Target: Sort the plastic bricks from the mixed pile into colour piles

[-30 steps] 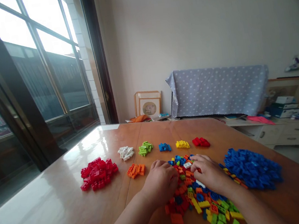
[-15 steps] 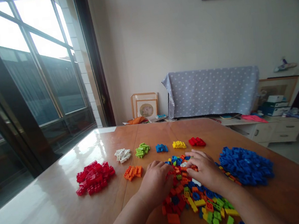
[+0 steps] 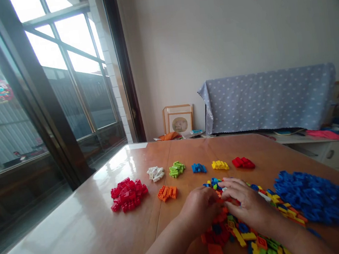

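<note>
1. A mixed pile (image 3: 248,236) of toy bricks in orange, yellow, green, blue and red spreads across the near part of a glossy brown table (image 3: 86,228), directly beneath a person's two bare hands.

2. The left hand (image 3: 202,208) reaches over the left side of the mixed pile, fingers curled inward and down; whether they grasp a brick cannot be told.

3. The right hand (image 3: 253,203) bends over the pile from the other side, its fingers loosely spaced and pointing toward the left hand; their tips are partly lost among the bricks, and any grip cannot be told.

4. A large blue heap (image 3: 316,199) rises to the right, just beside the edge of the mixed pile.

5. To the left sit a red heap (image 3: 129,194) and, nearer the hands, a small orange cluster (image 3: 167,193).

6. Beyond the hands, five small groups form a row from left to right: white (image 3: 156,173), green (image 3: 177,169), blue (image 3: 199,168), yellow (image 3: 220,165) and red (image 3: 243,163), each apart from the next.

7. Past the table, a dotted cloth (image 3: 265,98) drapes a wide object before a pale wall (image 3: 206,27), with picture frames (image 3: 180,123) leaning to its left.
</note>
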